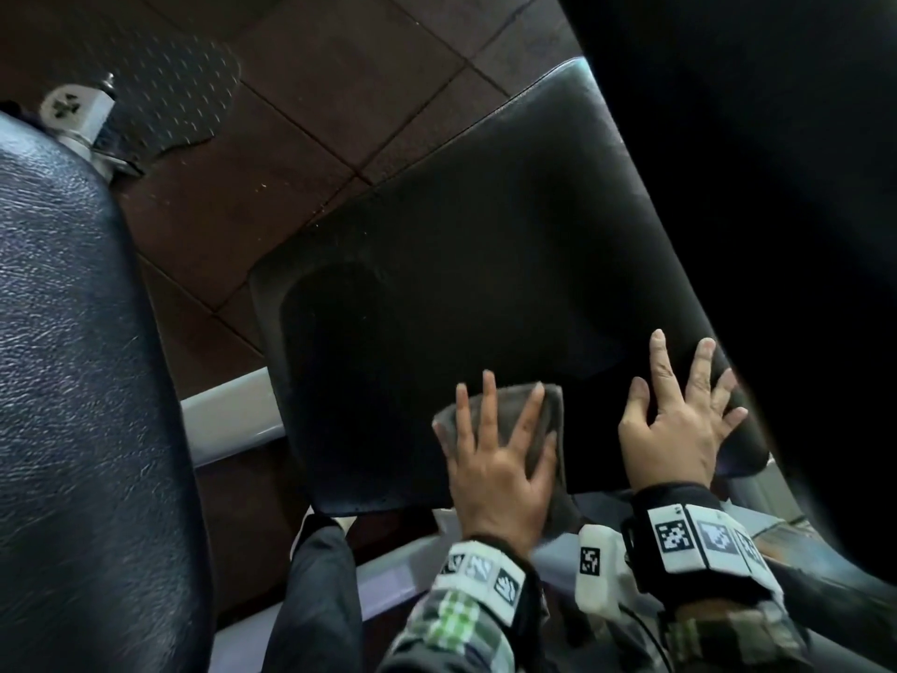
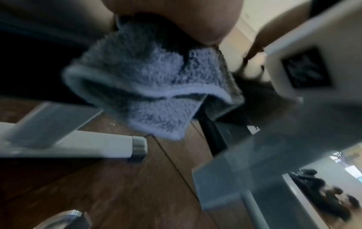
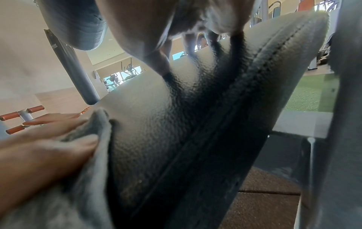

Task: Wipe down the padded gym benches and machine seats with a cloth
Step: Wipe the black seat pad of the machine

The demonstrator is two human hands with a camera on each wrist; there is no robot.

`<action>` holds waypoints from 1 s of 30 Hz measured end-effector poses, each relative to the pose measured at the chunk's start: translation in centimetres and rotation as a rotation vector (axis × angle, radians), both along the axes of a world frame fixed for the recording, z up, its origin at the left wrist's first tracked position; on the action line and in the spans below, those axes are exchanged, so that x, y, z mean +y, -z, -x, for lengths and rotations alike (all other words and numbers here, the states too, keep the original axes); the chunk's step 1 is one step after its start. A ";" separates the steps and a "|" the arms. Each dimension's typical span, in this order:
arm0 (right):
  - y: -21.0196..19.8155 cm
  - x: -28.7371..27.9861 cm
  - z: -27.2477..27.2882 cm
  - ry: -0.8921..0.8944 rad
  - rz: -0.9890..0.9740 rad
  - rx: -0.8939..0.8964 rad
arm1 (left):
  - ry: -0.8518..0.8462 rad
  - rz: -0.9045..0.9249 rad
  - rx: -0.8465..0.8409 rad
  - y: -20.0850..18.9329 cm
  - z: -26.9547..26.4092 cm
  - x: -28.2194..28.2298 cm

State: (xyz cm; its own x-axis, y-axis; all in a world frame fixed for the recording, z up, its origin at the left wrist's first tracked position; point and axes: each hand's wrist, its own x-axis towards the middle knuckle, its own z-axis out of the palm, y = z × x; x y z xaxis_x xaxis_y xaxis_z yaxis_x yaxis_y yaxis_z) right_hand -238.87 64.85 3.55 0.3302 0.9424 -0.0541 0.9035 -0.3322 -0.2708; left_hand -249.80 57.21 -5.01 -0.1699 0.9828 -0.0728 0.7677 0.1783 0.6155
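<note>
A black padded machine seat (image 1: 461, 264) fills the middle of the head view. My left hand (image 1: 495, 459) lies flat with spread fingers on a grey cloth (image 1: 505, 410), pressing it against the seat's near part. The cloth's loose end (image 2: 156, 86) hangs over the near edge below my palm in the left wrist view. To its right my right hand (image 1: 679, 415) rests open on the bare seat (image 3: 149, 111) near its right edge, fingers spread. The right wrist view shows the left hand (image 3: 49, 147) on the cloth (image 3: 98, 136).
A second black pad (image 1: 73, 381) stands close on the left, and a dark pad (image 1: 776, 187) looms on the right. White frame tubes (image 1: 228, 410) run under the seat over a brown tiled floor (image 1: 340, 89). My dark trouser leg (image 1: 320, 599) is below.
</note>
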 end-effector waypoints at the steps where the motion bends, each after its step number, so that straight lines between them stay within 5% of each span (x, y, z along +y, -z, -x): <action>1: 0.1 0.0 -0.1 -0.002 -0.002 -0.001 | -0.004 -0.007 0.010 0.0 0.7 1.3; 6: 0.9 0.0 -0.7 -0.024 -0.038 -0.021 | -0.182 0.087 -0.011 1.5 6.9 4.8; 11: 1.2 0.1 -0.8 -0.012 0.004 0.000 | -0.308 0.100 -0.052 3.1 8.2 0.2; 16: 1.1 0.1 -0.8 0.001 0.042 0.007 | -0.006 0.052 0.046 2.1 3.0 -4.8; 23: 0.9 0.1 -0.7 0.017 0.035 0.005 | 0.072 -0.053 0.041 0.5 2.1 1.7; 30: 1.1 0.1 -0.9 0.013 0.044 -0.004 | -0.235 0.108 -0.042 2.8 8.8 3.7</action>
